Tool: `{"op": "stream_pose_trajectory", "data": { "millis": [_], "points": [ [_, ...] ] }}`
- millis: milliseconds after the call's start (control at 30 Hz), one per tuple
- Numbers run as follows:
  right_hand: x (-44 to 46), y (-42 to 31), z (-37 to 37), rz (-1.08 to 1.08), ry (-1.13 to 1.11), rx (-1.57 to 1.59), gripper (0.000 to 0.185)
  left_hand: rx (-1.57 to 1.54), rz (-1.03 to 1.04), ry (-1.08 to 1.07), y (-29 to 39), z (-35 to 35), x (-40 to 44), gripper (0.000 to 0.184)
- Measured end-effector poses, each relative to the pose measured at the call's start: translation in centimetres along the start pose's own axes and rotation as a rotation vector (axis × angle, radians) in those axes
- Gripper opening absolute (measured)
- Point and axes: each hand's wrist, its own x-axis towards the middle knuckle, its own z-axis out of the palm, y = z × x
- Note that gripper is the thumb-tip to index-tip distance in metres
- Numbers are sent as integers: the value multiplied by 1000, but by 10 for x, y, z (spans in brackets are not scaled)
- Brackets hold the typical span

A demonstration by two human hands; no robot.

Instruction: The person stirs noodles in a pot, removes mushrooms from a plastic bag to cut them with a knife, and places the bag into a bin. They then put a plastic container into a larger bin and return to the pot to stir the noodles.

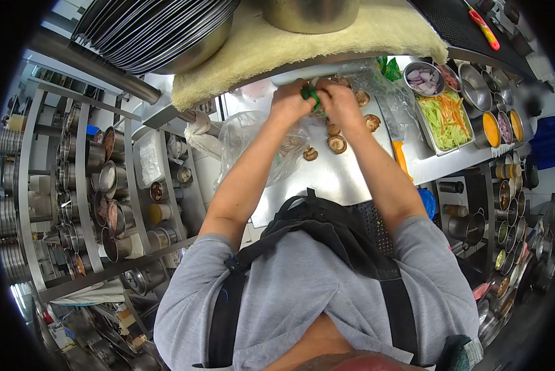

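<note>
Near the back of the steel counter [317,182], my left hand [291,102] and my right hand [341,104] are close together. Between them is a small green item [310,94], with the fingers of both hands closed on it. What exactly it is stays unclear. Brown mushrooms [337,144] lie on the counter below and to the right of my hands. A clear plastic bag [246,139] lies beside my left forearm.
A yellow towel [240,59] covers the shelf edge above my hands. An orange-handled knife [401,159] lies at right, near a tray of shredded vegetables [444,120] and a bowl of sliced onion [424,79]. Racks of metal pots [113,179] stand at left.
</note>
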Motion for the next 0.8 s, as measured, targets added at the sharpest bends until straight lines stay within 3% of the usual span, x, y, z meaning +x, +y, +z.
{"op": "stream_pose_trajectory", "data": {
  "millis": [33,100,267,367,467,633,800],
  "points": [
    [0,10,-3,5,2,4,15,4,0,-6,-6,-1,-1,34],
    [4,33,-19,228,11,-96,17,-112,-120,-31,-19,-9,7,35],
    [-3,36,-26,259,-38,-163,24,-170,-35,-94,-38,-5,13,47],
    [-4,53,-20,326,-8,-41,27,-252,-83,-192,-35,-11,8,48],
    [-4,62,-14,265,61,-31,26,-451,-81,-92,-41,-8,5,47],
    [5,26,-29,469,41,202,25,-727,-60,-69,-39,-21,8,37],
    [6,36,-15,309,-22,56,25,-377,-52,-53,-33,-29,15,24]
  ]
}}
